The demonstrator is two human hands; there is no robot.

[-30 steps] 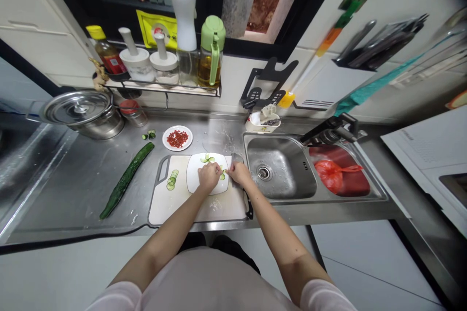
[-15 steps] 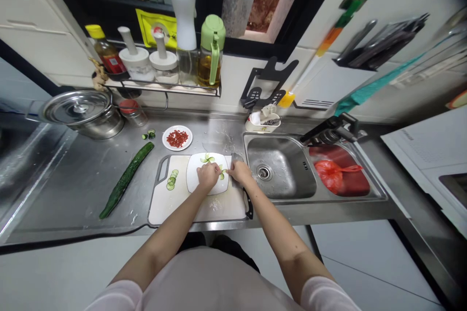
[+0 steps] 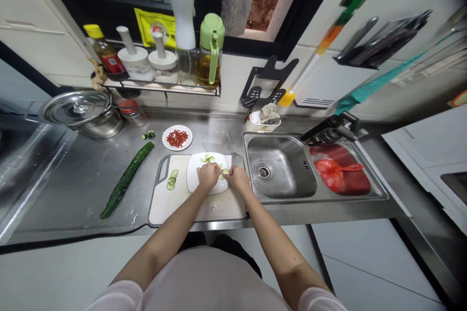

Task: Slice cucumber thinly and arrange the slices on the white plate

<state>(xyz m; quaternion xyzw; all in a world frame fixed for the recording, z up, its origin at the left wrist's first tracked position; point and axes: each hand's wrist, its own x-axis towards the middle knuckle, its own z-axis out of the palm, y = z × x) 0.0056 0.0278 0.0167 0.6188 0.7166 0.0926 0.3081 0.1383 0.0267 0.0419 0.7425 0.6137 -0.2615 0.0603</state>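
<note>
Over the white square plate point(image 3: 194, 175), my left hand point(image 3: 208, 176) is closed, its fingertips pinching at the thin cucumber slices point(image 3: 224, 171) by the plate's right side. From the right, my right hand point(image 3: 238, 178) reaches in with fingers pinched on the same group of slices. More slices lie fanned in a petal shape point(image 3: 207, 158) near the plate's far edge. Beneath the plate is a cutting board point(image 3: 171, 209), with a row of round cucumber slices point(image 3: 172, 180) on its left. A knife blade point(image 3: 237, 159) shows beyond my right hand; its handle is mostly hidden.
A long cucumber point(image 3: 127, 180) lies left of the board, with cucumber ends point(image 3: 149, 134) beyond it. Behind the board stands a small plate of red berries point(image 3: 177, 137). The sink point(image 3: 284, 167) is at the right, a lidded pot point(image 3: 98, 124) at the far left.
My right hand has shifted slightly toward the plate and nearer my body, covering more of the knife handle. My left hand stays nearly in place by the slices.
</note>
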